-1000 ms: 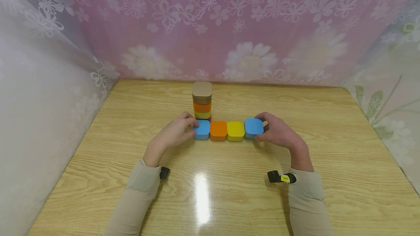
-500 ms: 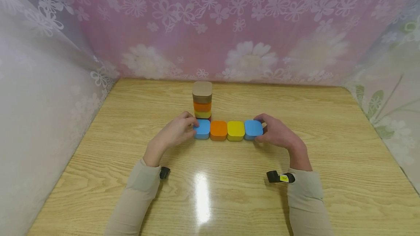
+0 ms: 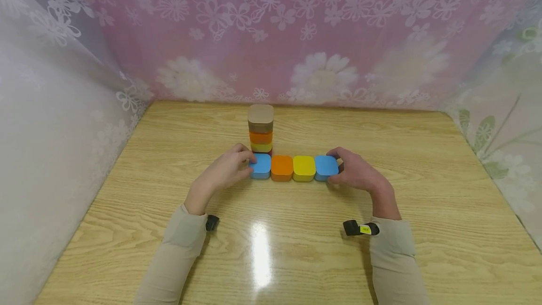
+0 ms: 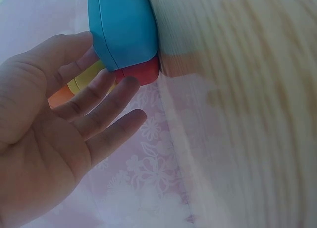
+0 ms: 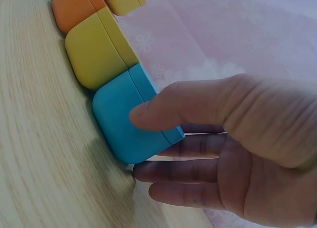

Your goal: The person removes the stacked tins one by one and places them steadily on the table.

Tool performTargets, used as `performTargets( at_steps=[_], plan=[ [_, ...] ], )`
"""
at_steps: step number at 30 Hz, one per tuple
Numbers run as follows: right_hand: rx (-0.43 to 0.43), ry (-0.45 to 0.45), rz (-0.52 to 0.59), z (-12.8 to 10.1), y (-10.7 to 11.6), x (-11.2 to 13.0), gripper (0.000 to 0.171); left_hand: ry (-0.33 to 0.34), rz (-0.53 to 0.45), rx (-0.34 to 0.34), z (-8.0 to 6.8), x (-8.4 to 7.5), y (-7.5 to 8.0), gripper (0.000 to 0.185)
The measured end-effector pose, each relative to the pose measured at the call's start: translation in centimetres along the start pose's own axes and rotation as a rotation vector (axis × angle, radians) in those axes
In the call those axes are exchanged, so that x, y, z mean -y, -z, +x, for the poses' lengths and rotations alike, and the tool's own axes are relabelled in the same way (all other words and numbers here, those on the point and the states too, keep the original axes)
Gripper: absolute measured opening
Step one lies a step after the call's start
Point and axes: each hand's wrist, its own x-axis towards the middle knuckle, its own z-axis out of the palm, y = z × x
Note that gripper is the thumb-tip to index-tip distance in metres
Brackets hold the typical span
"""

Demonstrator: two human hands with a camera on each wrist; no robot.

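Four-cornered boxes with rounded edges and a lid seam stand in a row: a left blue box (image 3: pixel 263 166), an orange box (image 3: pixel 282 167), a yellow box (image 3: pixel 304 167) and a right blue box (image 3: pixel 326 168). At the left end my left hand (image 3: pixel 226 169) touches the blue box's edge with its fingertips; in the left wrist view its fingers (image 4: pixel 106 106) lie loosely extended. My right hand (image 3: pixel 360 171) pinches the right blue box, thumb on the front face and fingers behind, as the right wrist view shows. That box meets the yellow one.
Behind the left blue box rises a stack: a brown box (image 3: pixel 260 116) on top, then orange (image 3: pixel 260 137), yellow (image 3: pixel 261 147) and red (image 4: pixel 144 72) ones. Wood-grain table (image 3: pixel 296 239) lies in front; a flowered pink cloth (image 3: pixel 271 36) hangs behind.
My right hand has moved slightly left with the right blue box, lining it up against the yellow one. My left hand and the stack stay in place.
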Motion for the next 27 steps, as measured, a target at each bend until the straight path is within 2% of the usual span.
performTargets(
  at_steps=[18,27],
  plan=[
    [0.003,0.011,0.025,-0.30,-0.02,-0.16,0.061,-0.034,0.014,0.001,0.11,0.01,-0.16,0.018],
    [-0.001,0.017,0.018,-0.24,0.03,-0.05,0.059,-0.016,-0.016,0.006,0.02,-0.04,-0.15,0.019]
  ],
)
